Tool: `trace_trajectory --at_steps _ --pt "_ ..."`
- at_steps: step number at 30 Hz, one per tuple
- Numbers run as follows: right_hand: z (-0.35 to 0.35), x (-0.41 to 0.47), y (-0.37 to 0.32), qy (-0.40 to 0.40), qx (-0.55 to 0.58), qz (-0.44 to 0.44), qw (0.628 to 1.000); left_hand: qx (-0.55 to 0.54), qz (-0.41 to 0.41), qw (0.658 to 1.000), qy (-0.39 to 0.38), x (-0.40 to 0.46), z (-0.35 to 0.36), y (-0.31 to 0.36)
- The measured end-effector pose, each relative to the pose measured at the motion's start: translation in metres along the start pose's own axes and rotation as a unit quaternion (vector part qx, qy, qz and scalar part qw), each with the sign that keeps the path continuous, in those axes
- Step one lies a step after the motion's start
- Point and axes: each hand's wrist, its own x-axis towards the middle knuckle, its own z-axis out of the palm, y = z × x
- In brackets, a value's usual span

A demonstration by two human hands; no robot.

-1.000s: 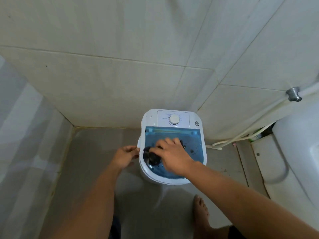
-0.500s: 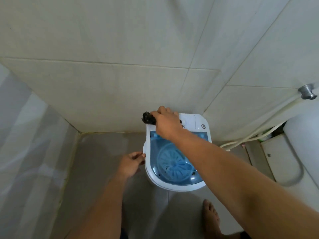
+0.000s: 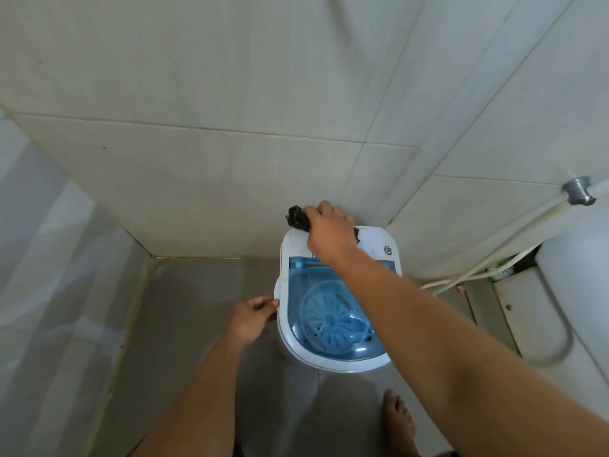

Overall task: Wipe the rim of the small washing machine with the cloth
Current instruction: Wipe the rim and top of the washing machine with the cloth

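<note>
A small white washing machine (image 3: pixel 339 362) with a clear blue lid stands on the floor in the corner. My right hand (image 3: pixel 329 234) grips a dark crumpled cloth (image 3: pixel 297 217) and presses it on the machine's back control panel, at its far left corner. The hand hides the dial. My left hand (image 3: pixel 252 318) holds the machine's left side, fingers curled against the white rim. Dark specks lie on the blue lid.
Tiled walls close in right behind and to the right of the machine. A white hose (image 3: pixel 468 275) runs from a metal wall fitting (image 3: pixel 578 191) down to the floor. A white toilet (image 3: pixel 566 291) stands at right. My bare foot (image 3: pixel 397 420) is near the machine.
My right hand carried the cloth from the blue lid up to the back control panel and has stayed there. The left hand keeps its hold on the left side.
</note>
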Motion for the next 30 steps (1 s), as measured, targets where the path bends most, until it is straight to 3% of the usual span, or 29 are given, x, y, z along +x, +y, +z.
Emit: trace_trajectory --at_steps 4,8,10,13,15,17,22,27,30 --pt "0.03 -0.057 -0.014 0.048 -0.021 -0.127 0.99 -0.008 -0.004 1.0 0.0 0.0 0.0 0.003" --pt "0.027 -0.082 -0.006 -0.041 0.049 -0.223 0.973 -0.01 -0.012 1.0 -0.007 -0.001 -0.002 0.004" --pt "0.008 -0.056 -0.004 -0.079 0.105 -0.205 0.97 -0.019 -0.012 1.0 -0.009 -0.002 -0.002 0.004" --pt "-0.015 0.003 0.004 0.001 0.147 -0.093 0.985 -0.024 -0.014 1.0 -0.01 -0.003 -0.002 0.004" --pt "-0.016 0.027 0.003 0.012 0.114 -0.031 0.993 -0.027 -0.017 0.999 -0.009 -0.004 -0.004 0.005" --pt "-0.004 0.029 -0.005 -0.004 0.051 -0.025 0.998 -0.025 -0.023 0.999 -0.015 -0.005 -0.005 0.005" --pt "0.029 -0.001 -0.018 0.071 0.023 -0.095 0.993 -0.055 -0.088 0.993 -0.063 0.005 -0.018 0.0" --pt "0.052 -0.064 -0.035 0.019 0.088 -0.207 0.974 -0.115 -0.138 0.979 -0.099 0.008 -0.025 -0.01" --pt "0.039 -0.074 -0.036 -0.111 0.182 -0.254 0.943 -0.143 -0.148 0.974 -0.09 0.006 -0.025 -0.011"
